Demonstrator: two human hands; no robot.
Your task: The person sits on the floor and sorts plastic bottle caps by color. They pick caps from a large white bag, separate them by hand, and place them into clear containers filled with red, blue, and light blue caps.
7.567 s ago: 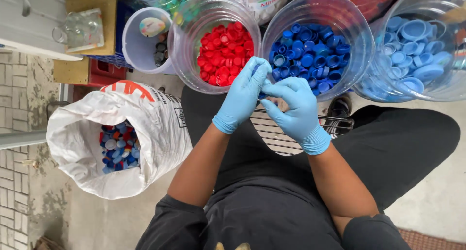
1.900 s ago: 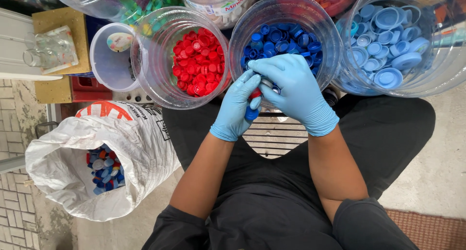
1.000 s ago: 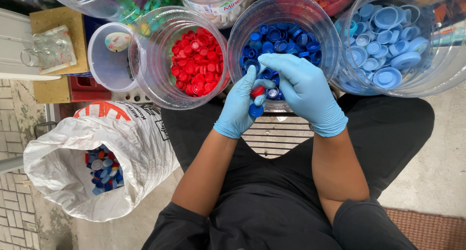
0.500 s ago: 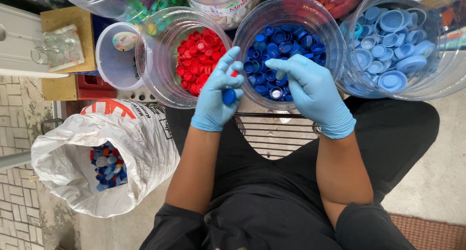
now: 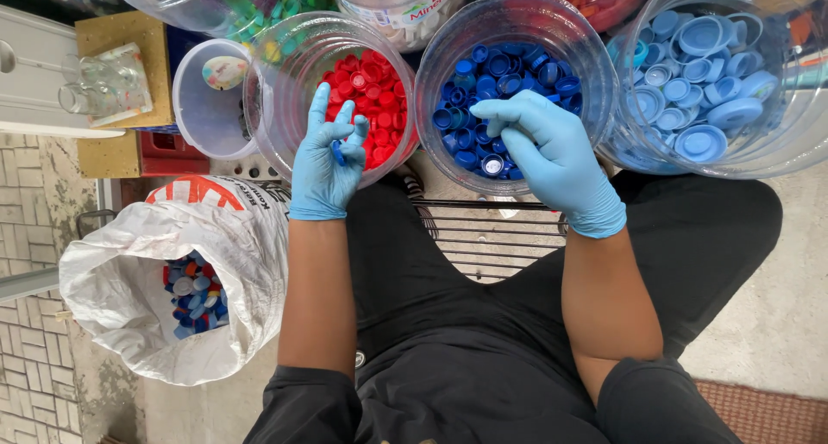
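Head view: sorting step. Left hand (image 5: pixel 326 164), grip closed on a dark blue cap (image 5: pixel 338 152), poised over the red-cap jar (image 5: pixel 285 82); right hand (image 5: pixel 552 155), fingers loosely spread, empty, over the blue-cap jar (image 5: pixel 435 56). Next, probably: cap carried right into blue-cap jar.

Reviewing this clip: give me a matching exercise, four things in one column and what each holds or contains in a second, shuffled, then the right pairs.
Things:
1. left hand
2. right hand
3. white sack
4. far-right clear jar

States:
A. contains pale blue caps, several of them large
B. holds a small dark blue cap, over the rim of the jar of red caps
C. contains mixed caps, blue, red and white
D. fingers spread over the jar of dark blue caps

Pairs: 1-B, 2-D, 3-C, 4-A
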